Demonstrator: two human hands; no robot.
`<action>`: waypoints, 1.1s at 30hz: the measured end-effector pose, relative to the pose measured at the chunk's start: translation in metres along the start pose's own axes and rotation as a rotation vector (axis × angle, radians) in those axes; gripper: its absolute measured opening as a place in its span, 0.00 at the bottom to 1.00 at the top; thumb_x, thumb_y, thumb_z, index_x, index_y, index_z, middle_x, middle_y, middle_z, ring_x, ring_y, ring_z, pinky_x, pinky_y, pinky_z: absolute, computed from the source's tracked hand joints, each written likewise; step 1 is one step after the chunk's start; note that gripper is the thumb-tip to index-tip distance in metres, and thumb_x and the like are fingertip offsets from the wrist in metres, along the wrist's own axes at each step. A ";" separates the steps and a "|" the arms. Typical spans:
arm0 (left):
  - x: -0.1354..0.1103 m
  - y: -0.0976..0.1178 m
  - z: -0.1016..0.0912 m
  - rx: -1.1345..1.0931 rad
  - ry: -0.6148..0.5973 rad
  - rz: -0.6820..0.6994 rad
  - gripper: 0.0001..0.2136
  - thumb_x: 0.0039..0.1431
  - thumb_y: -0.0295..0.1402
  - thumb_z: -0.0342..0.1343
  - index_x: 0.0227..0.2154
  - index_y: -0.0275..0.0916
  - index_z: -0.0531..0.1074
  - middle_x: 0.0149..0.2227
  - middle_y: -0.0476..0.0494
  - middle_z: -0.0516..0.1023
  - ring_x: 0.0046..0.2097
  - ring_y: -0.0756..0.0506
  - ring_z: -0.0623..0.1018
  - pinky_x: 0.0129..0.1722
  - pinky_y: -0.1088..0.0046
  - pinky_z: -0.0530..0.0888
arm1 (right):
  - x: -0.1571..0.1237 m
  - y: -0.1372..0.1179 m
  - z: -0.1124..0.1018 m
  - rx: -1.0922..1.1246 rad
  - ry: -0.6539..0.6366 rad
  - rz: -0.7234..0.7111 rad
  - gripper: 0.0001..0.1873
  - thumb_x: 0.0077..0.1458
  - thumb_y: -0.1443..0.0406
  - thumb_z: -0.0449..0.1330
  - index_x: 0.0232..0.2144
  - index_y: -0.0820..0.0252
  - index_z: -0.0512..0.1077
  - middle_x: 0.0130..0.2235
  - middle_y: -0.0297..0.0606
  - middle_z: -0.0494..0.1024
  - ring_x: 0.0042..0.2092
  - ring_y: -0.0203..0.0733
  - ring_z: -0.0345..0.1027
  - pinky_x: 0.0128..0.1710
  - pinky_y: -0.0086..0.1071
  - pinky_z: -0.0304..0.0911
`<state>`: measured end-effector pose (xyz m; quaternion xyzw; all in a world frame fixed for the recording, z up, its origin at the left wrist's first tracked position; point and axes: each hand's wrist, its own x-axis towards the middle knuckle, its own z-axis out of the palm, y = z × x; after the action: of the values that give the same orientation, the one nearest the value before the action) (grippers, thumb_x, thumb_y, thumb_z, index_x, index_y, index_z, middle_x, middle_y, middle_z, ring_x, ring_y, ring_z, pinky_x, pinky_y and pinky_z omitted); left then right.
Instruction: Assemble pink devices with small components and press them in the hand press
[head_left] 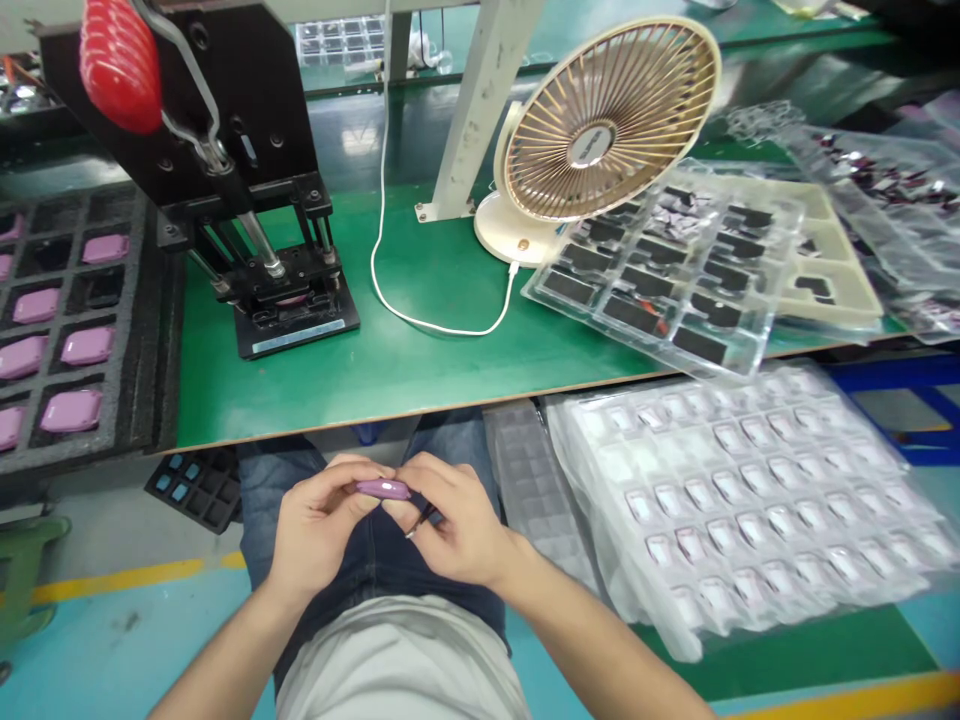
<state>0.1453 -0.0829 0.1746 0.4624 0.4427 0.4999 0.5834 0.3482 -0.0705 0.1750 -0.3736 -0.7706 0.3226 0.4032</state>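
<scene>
The fingers of both hands [390,515] hide most of the small purple part [383,489].

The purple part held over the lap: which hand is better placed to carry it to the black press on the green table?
Probably the left hand. It grips the purple part by its left end, and the black press stands on the table's left side. The right hand also pinches a thin metal tool, so it is less free.

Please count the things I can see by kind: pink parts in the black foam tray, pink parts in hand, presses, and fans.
Pink parts in foam tray: 9
Pink part in hands: 1
Press: 1
Fan: 1
Total: 12
</scene>
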 end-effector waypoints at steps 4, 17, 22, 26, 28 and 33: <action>0.002 0.007 -0.002 0.143 0.002 0.010 0.07 0.64 0.27 0.69 0.42 0.45 0.87 0.43 0.42 0.87 0.46 0.44 0.86 0.49 0.71 0.82 | -0.002 0.005 0.002 -0.030 0.004 -0.055 0.09 0.74 0.64 0.56 0.52 0.59 0.74 0.40 0.40 0.80 0.35 0.38 0.73 0.31 0.31 0.61; 0.008 0.009 -0.002 0.293 0.056 0.212 0.29 0.55 0.31 0.76 0.59 0.52 0.79 0.57 0.39 0.81 0.55 0.37 0.84 0.50 0.63 0.86 | 0.025 -0.005 -0.005 0.721 -0.142 0.658 0.29 0.71 0.41 0.59 0.29 0.57 0.63 0.23 0.25 0.58 0.24 0.32 0.49 0.24 0.27 0.48; 0.015 0.026 -0.019 0.698 -0.055 0.659 0.22 0.62 0.22 0.68 0.57 0.49 0.81 0.51 0.41 0.85 0.50 0.41 0.86 0.54 0.64 0.84 | 0.035 -0.012 -0.005 1.040 -0.239 0.885 0.33 0.59 0.37 0.68 0.29 0.56 0.61 0.21 0.19 0.51 0.21 0.28 0.38 0.19 0.26 0.37; 0.015 0.021 -0.025 0.787 -0.034 0.824 0.25 0.62 0.18 0.64 0.59 0.47 0.78 0.49 0.41 0.87 0.46 0.40 0.88 0.47 0.64 0.86 | 0.038 -0.019 0.000 1.172 -0.253 0.991 0.34 0.55 0.39 0.73 0.29 0.56 0.60 0.21 0.18 0.50 0.21 0.26 0.35 0.19 0.25 0.33; 0.014 0.016 -0.026 0.809 -0.017 0.872 0.28 0.62 0.16 0.63 0.61 0.47 0.77 0.49 0.40 0.87 0.47 0.39 0.88 0.47 0.63 0.86 | 0.040 -0.020 0.002 1.179 -0.243 1.006 0.35 0.53 0.40 0.74 0.28 0.55 0.59 0.21 0.18 0.50 0.21 0.26 0.35 0.19 0.25 0.33; 0.011 0.021 -0.034 0.919 -0.108 0.770 0.26 0.67 0.17 0.57 0.64 0.45 0.74 0.51 0.37 0.85 0.52 0.40 0.85 0.54 0.60 0.83 | 0.049 -0.019 -0.001 0.869 -0.306 0.890 0.35 0.60 0.34 0.64 0.27 0.57 0.65 0.20 0.21 0.52 0.20 0.29 0.40 0.18 0.27 0.38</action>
<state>0.1098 -0.0671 0.1884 0.8190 0.3839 0.4085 0.1228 0.3237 -0.0392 0.2089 -0.4099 -0.3893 0.7920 0.2306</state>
